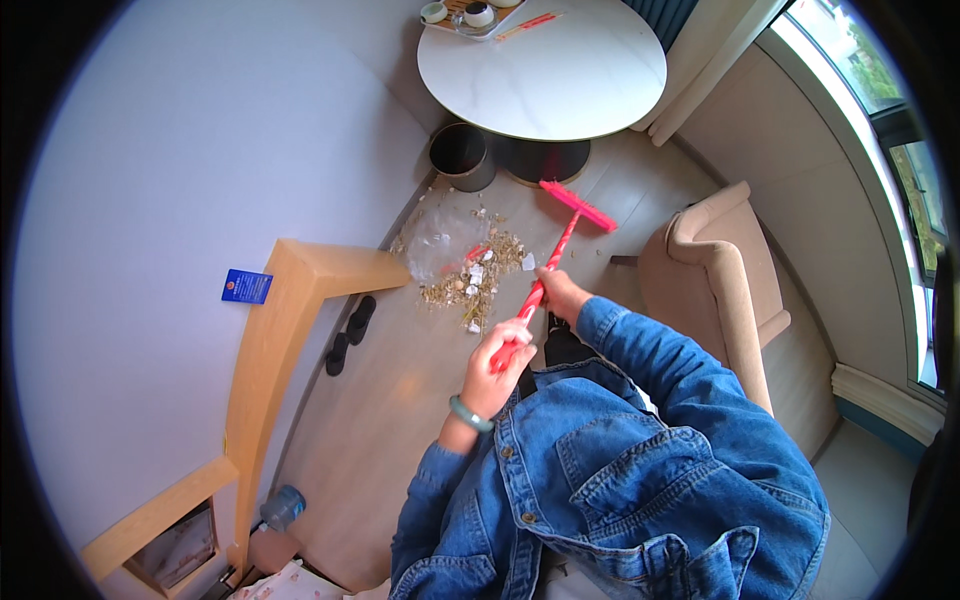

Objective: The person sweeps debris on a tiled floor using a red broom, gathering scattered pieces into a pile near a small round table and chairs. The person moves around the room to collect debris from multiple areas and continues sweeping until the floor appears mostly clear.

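Both my hands grip the red and white striped handle of a broom (564, 242). My left hand (498, 362), with a green bangle at its wrist, is wrapped round the upper end of the handle. Farther down the handle, my right hand (562, 296) is closed round it. The broom's pink head (588, 211) rests on the floor in front of the round table's base. To its left lies a spread of litter (473, 282), with dry brownish bits, white scraps and some red pieces. A clear plastic bag (437, 240) lies at the litter's left side.
A black bin (462, 160) stands beside the round white table (560, 80), which bears a tea tray (478, 28). At the right is a beige armchair (725, 270). Black slippers (350, 334) lie by the wooden frame (268, 350) at the left wall. A water bottle (283, 507) is at lower left.
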`<state>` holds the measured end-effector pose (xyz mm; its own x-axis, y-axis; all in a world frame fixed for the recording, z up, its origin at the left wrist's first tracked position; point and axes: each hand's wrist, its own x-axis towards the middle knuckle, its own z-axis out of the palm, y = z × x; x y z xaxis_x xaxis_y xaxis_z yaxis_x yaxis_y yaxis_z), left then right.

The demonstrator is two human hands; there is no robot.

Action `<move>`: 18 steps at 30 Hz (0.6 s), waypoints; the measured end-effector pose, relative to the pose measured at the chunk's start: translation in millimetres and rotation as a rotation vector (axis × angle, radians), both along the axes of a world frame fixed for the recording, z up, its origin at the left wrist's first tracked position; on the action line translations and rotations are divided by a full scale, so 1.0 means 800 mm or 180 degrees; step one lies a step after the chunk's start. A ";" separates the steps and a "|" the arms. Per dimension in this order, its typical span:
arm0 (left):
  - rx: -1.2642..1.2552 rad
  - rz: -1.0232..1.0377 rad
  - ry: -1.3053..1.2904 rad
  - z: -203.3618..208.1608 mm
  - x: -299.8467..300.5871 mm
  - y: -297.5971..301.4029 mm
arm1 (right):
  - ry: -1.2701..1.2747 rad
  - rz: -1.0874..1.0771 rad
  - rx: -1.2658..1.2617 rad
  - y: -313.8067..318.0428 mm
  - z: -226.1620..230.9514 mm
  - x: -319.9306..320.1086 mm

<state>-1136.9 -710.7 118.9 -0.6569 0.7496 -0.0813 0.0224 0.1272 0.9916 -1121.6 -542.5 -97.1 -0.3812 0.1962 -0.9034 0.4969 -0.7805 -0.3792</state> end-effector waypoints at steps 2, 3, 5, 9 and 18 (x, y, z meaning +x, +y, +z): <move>0.0007 0.0038 -0.0116 -0.022 0.001 0.011 | -0.0185 0.0094 0.0000 0.019 -0.022 0.000; 0.0017 0.0066 -0.0192 -0.029 0.003 0.015 | -0.0215 0.0140 -0.0148 0.017 -0.029 0.000; -0.0037 0.0170 -0.0199 -0.035 0.007 0.010 | -0.0265 0.0135 -0.0283 0.007 -0.035 -0.001; -0.0316 0.0133 -0.0220 -0.010 0.003 -0.035 | -0.0198 0.0161 -0.0358 -0.057 -0.018 -0.013; -0.0374 -0.0299 0.0175 0.089 -0.009 -0.064 | 0.0486 0.0109 -0.1047 -0.105 0.075 -0.021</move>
<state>-1143.7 -761.6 189.8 -0.5903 0.7953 -0.1379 0.0936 0.2372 0.9669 -1138.6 -626.4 -37.0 -0.5179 -0.1106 -0.8483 0.4819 -0.8570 -0.1824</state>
